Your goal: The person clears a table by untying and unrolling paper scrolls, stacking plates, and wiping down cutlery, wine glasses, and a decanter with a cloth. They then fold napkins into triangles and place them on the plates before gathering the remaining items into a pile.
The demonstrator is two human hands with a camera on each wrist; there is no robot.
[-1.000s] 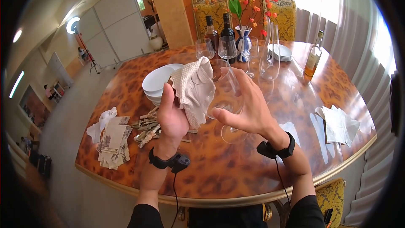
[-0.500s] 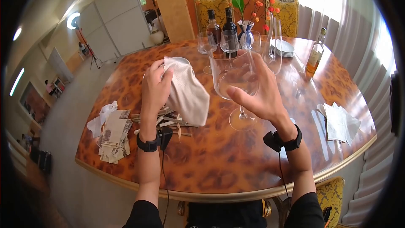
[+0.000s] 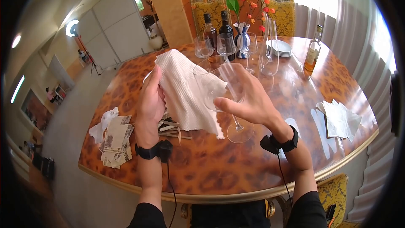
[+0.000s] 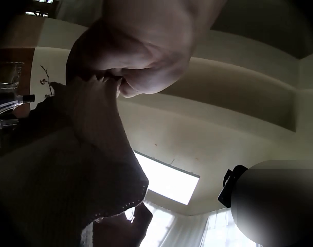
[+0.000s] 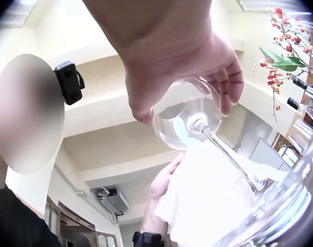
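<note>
A cream textured cloth (image 3: 185, 95) hangs spread from my left hand (image 3: 150, 101), its right corner overlapping the glass in the head view. The left wrist view has my fingers (image 4: 141, 77) pinching the cloth's edge (image 4: 94, 123). My right hand (image 3: 255, 101) grips a clear stemmed wine glass (image 3: 217, 93) around its bowl, thumb toward me and fingers behind. The glass leans a little to the left, foot down over the table. From the right wrist, the bowl (image 5: 184, 116) sits inside my curved fingers, with the cloth (image 5: 213, 190) right below it.
Silverware (image 3: 171, 127) and white bowls (image 3: 147, 76) lie partly hidden behind the left hand and cloth. Napkins (image 3: 116, 143) lie left, folded white ones (image 3: 338, 120) right. Behind stand more wine glasses (image 3: 203, 46), dark bottles (image 3: 225, 23), a vase (image 3: 242, 40), a decanter (image 3: 268, 61), plates (image 3: 279, 48) and an amber bottle (image 3: 312, 52).
The cloth, bunched over my left palm a second ago, now hangs spread out. My left hand has shifted left. The glass, upright and apart from the cloth half a second ago, now leans left and overlaps it.
</note>
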